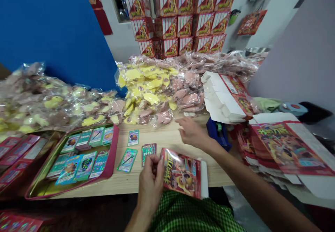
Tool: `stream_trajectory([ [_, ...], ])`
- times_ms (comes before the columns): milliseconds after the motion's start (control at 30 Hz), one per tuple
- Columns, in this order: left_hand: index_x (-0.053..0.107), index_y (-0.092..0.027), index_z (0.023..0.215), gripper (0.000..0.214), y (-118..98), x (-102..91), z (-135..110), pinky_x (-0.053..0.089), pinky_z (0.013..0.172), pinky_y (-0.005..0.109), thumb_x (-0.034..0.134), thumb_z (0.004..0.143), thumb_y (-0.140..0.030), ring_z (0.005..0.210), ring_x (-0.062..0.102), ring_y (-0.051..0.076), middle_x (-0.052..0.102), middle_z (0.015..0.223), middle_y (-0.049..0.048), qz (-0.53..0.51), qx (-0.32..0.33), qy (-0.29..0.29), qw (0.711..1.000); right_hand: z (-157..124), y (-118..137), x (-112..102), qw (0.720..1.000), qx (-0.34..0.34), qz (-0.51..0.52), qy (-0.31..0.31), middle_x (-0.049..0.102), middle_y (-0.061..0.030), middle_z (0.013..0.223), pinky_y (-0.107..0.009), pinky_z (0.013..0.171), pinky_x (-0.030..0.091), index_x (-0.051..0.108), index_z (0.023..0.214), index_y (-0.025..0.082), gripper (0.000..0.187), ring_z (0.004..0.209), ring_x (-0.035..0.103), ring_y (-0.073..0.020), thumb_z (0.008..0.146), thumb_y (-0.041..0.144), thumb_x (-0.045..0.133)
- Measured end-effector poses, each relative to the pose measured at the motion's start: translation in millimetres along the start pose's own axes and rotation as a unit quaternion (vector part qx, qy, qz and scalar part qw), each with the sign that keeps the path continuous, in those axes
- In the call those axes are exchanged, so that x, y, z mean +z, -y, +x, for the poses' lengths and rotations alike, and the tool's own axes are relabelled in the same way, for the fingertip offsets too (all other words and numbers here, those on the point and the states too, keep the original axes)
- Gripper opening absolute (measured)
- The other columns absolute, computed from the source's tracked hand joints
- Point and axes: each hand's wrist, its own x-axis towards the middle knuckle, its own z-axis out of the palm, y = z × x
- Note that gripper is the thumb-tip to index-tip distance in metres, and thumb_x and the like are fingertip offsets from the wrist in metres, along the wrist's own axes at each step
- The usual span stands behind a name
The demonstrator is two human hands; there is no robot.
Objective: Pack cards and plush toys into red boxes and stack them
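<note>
My left hand (151,179) is closed on the left end of a red printed cardboard box (181,174), whose white flap stands out at the right end. The box lies tilted over the table's front edge, above my green checked clothing. My right hand (190,131) is stretched out over the wooden table with its fingers apart, holding nothing I can see. Just beyond its fingertips lie a small white object (189,114) and pink items in clear bags (188,101). Close to my left hand are a small stack of cards (148,151) and two loose cards, one nearer (127,160) and one farther (133,137).
On the left stands a tin tray (115,155) with several card stacks. Yellow bagged items (143,81) heap along the back, before stacked red boxes (185,26). To the right are a blue tape dispenser (220,134), flattened white cartons (222,99) and more printed cartons (290,148).
</note>
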Motion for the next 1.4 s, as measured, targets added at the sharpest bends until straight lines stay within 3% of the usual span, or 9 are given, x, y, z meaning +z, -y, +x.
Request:
stream_trajectory([
  [233,0.066,-0.022,0.100,0.016,15.4,23.5,-19.9,0.057,0.089,0.041,0.051,0.097,-0.027,0.106,0.068,0.026,0.070,0.110,0.0127,0.112,0.139,-0.013,0.984,89.2,56.5,57.0,1.000,0.013,0.021,0.013,0.046,-0.0310,0.150,-0.061,0.113,0.031,0.046,0.149,0.008,0.073,0.140,0.041,-0.0435,0.078,0.002,0.063],
  [333,0.066,-0.021,0.099,0.019,1.9,3.9,3.2,0.057,0.078,0.034,0.057,0.097,-0.038,0.090,0.069,0.022,0.071,0.097,0.0084,0.007,0.033,0.034,0.999,97.6,45.6,45.1,0.994,0.058,0.096,0.002,0.065,-0.0298,0.122,-0.052,0.102,0.044,0.052,0.140,0.005,0.054,0.122,0.060,-0.0383,0.086,0.003,0.056],
  [467,0.056,-0.020,0.121,0.059,-7.7,-8.8,48.0,0.058,0.084,0.032,0.083,0.077,-0.049,0.097,0.071,0.019,0.072,0.110,0.0091,-0.261,-0.177,-0.037,0.948,66.9,25.8,17.2,0.963,0.051,0.263,0.020,0.073,-0.0145,0.094,-0.033,0.074,0.056,0.063,0.116,0.011,0.027,0.083,0.072,-0.0236,0.100,0.022,0.044],
  [600,0.061,-0.017,0.116,0.067,-19.3,6.0,72.3,0.059,0.087,0.035,0.093,0.064,-0.045,0.093,0.073,0.020,0.074,0.114,0.0110,-0.435,-0.226,0.071,0.869,10.3,13.3,8.7,0.911,0.030,0.409,0.040,0.074,-0.0127,0.096,-0.030,0.068,0.059,0.066,0.105,0.012,0.033,0.078,0.071,-0.0198,0.098,0.035,0.044],
  [800,0.065,-0.016,0.097,0.053,-32.2,12.5,60.3,0.057,0.072,0.026,0.096,0.058,-0.032,0.076,0.072,0.016,0.077,0.085,0.0025,-0.337,-0.166,0.121,0.919,-47.4,-23.9,-10.8,0.744,0.055,0.649,0.152,0.075,-0.0093,0.113,-0.030,0.070,0.061,0.067,0.129,0.022,0.056,0.097,0.072,-0.0221,0.079,0.042,0.082],
  [1033,0.019,-0.029,0.159,0.108,-33.7,5.6,48.2,0.056,0.091,0.038,0.086,0.075,-0.041,0.103,0.071,0.023,0.071,0.125,0.0117,-0.289,-0.068,0.268,0.917,-85.0,-56.7,-41.8,0.744,0.145,0.638,0.133,0.071,-0.0037,0.071,-0.022,0.048,0.053,0.081,0.095,0.016,0.042,0.056,0.060,-0.0128,0.072,0.050,0.088],
  [1133,0.014,-0.026,0.162,0.127,-31.3,20.5,36.0,0.037,0.116,0.058,0.092,0.063,-0.043,0.143,0.045,0.039,0.044,0.157,0.0212,-0.055,0.055,0.370,0.926,-105.9,-73.1,-63.5,0.775,0.175,0.606,0.034,0.074,-0.0064,0.078,-0.021,0.051,0.053,0.082,0.098,0.017,0.041,0.060,0.063,-0.0133,0.072,0.048,0.090],
  [1233,0.033,-0.015,0.154,0.126,-34.6,40.5,24.3,0.021,0.121,0.067,0.094,0.044,-0.024,0.147,0.033,0.049,0.042,0.155,0.0248,0.215,0.152,0.462,0.847,-121.9,-82.1,-79.2,0.808,0.193,0.557,-0.002,0.075,-0.0079,0.083,-0.022,0.055,0.055,0.082,0.095,0.019,0.039,0.065,0.066,-0.0150,0.073,0.050,0.090],
  [1400,0.042,-0.015,0.136,0.100,-41.7,40.8,24.3,0.048,0.100,0.053,0.089,0.049,-0.033,0.115,0.057,0.037,0.054,0.125,0.0148,0.264,0.144,0.310,0.902,-128.3,-76.6,-86.5,0.818,0.185,0.543,0.039,0.074,-0.0071,0.080,-0.023,0.052,0.054,0.081,0.095,0.020,0.040,0.062,0.064,-0.0153,0.075,0.053,0.087],
])
